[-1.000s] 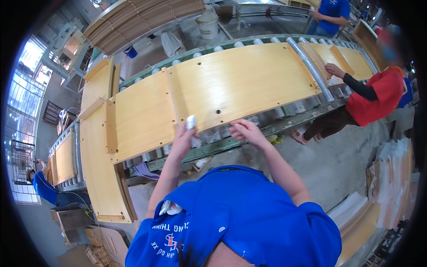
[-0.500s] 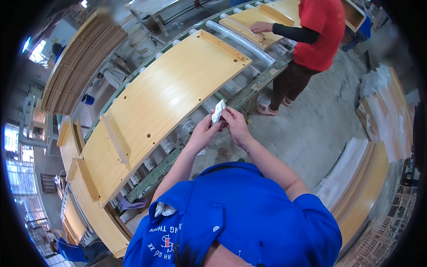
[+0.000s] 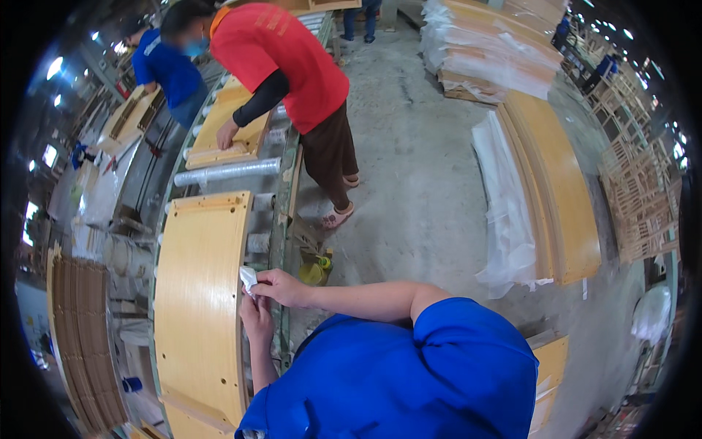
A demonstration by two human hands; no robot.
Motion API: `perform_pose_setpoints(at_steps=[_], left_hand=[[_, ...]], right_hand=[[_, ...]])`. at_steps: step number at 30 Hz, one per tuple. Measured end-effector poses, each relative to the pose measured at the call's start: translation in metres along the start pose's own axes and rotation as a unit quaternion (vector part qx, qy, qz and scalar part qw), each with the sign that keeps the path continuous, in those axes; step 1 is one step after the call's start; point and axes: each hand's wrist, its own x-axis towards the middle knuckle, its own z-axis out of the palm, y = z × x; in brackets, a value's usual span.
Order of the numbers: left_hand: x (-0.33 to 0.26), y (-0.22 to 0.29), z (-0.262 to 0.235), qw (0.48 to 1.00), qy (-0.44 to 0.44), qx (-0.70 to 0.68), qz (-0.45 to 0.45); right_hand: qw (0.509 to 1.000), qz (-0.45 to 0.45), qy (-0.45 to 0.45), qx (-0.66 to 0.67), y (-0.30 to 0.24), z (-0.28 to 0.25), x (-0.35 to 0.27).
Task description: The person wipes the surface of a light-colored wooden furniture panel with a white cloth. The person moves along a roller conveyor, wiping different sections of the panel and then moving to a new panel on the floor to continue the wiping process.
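Note:
A small crumpled white piece [image 3: 248, 278], cloth or paper, is pinched between the fingers of both my hands. My right hand [image 3: 281, 287] grips it from the right, its arm stretched across from that side. From below, my left hand [image 3: 256, 318] closes on its lower end. Both hands are at the right edge of a long pale wooden panel [image 3: 197, 293], which lies on the roller conveyor. Several dark holes dot the panel, and a wooden strip crosses its far end. Whether my fingers touch the panel's edge, I cannot tell.
Further along the conveyor [image 3: 287, 212], a person in a red shirt [image 3: 292, 66] works on another wooden panel [image 3: 245, 117]. Stacked boards [image 3: 556, 190] with white wrapping stand at right. Flat brown cardboard [image 3: 84, 336] is piled at left. A yellow-green container [image 3: 313, 272] sits beside the conveyor.
My view has turned to the right, so the panel and conveyor now run up the left side. Both hands still hold the white piece, now by the panel's edge.

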Motion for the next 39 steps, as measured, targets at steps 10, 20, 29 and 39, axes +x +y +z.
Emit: perform_pose_setpoints(at_steps=[10,20,29,39], left_hand=[[-0.019,-0.018,-0.047,0.993,0.035,0.095,0.054],[-0.011,0.022,-0.086,0.835,-0.240,-0.477,-0.138],[-0.013,0.036,-0.004,0.939,-0.189,-0.286,0.012],[0.006,0.114,0.140,0.885,-0.371,-0.281,-0.014]], right_hand=[[0.999,-0.018,-0.014,0.034,-0.011,0.045,-0.004],[0.999,0.003,-0.038,0.033,-0.033,0.063,-0.007],[0.992,-0.055,0.087,-0.066,-0.052,0.035,-0.055],[0.970,-0.119,0.198,-0.075,-0.119,-0.088,-0.166]])
